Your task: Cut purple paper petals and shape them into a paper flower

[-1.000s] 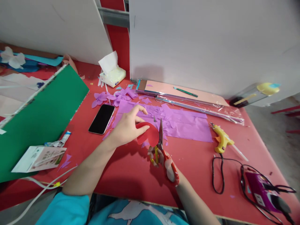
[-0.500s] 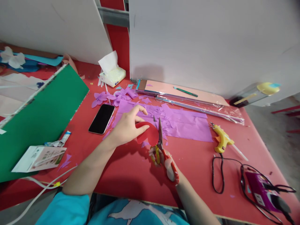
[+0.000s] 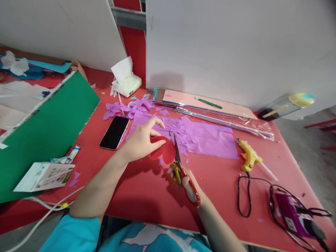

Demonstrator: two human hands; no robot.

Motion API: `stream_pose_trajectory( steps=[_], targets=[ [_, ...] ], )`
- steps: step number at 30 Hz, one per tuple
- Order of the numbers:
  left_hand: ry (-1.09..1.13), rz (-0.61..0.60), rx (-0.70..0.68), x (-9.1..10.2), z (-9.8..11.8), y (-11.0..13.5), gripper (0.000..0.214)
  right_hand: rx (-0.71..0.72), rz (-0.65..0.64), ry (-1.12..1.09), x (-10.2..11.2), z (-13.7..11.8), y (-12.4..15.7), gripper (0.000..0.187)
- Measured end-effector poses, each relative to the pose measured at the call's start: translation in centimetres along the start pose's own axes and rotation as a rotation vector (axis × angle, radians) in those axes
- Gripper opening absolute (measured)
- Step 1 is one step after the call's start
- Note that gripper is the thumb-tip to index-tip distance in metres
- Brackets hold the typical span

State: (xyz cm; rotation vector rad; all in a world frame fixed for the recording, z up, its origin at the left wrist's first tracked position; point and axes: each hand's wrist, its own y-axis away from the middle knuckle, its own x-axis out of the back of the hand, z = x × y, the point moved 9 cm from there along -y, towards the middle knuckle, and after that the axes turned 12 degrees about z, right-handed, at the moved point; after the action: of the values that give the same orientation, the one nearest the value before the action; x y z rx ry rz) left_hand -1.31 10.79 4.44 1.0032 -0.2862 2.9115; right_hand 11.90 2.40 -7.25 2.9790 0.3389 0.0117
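Observation:
Pinched between the thumb and fingers of my left hand (image 3: 145, 140) is a red paper piece (image 3: 166, 151) with a rounded, heart-like outline. My right hand (image 3: 185, 178) grips a pair of scissors (image 3: 178, 157) with red and yellow handles. The blades stand apart, pointing away from me, at the right edge of the red piece. Part of the lower blade is hidden behind the paper. Beneath and beyond both hands lie purple paper sheets (image 3: 212, 140) with cut scraps on top. Left of them are purple paper flowers (image 3: 135, 107).
A phone (image 3: 114, 133) lies left of my left hand. To the right are a yellow glue gun (image 3: 249, 155) and a purple power box (image 3: 294, 213) with black cords. Tissues (image 3: 127, 85), a green craft knife (image 3: 209, 102) and a plastic bottle (image 3: 288, 105) stand or lie farther back. A green board (image 3: 55, 136) leans at left.
The red paper piece and my left hand have shifted slightly left. The scissors have turned a little to the left, with their blades still apart.

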Motion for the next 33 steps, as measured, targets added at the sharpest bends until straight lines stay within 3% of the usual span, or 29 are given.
stream_pose_trajectory(
  steps=[10, 18, 26, 33],
  targets=[
    [-0.010, -0.039, -0.001, 0.2, -0.3, 0.0, 0.026, -0.060, -0.041, 0.031, -0.2, 1.1, 0.0, 0.071],
    [-0.058, -0.051, -0.030, 0.4, -0.5, -0.1, 0.029, -0.025, -0.119, 0.103, -0.5, 0.6, -0.1, 0.062],
    [-0.077, -0.105, -0.050, 0.3, -0.9, -0.3, 0.031, -0.106, -0.144, 0.168, -0.4, 1.8, 0.1, 0.062],
    [-0.055, -0.123, -0.035, 0.1, -1.3, -0.4, 0.032, -0.034, -0.183, 0.131, -0.9, 0.6, 0.2, 0.067]
  ],
)
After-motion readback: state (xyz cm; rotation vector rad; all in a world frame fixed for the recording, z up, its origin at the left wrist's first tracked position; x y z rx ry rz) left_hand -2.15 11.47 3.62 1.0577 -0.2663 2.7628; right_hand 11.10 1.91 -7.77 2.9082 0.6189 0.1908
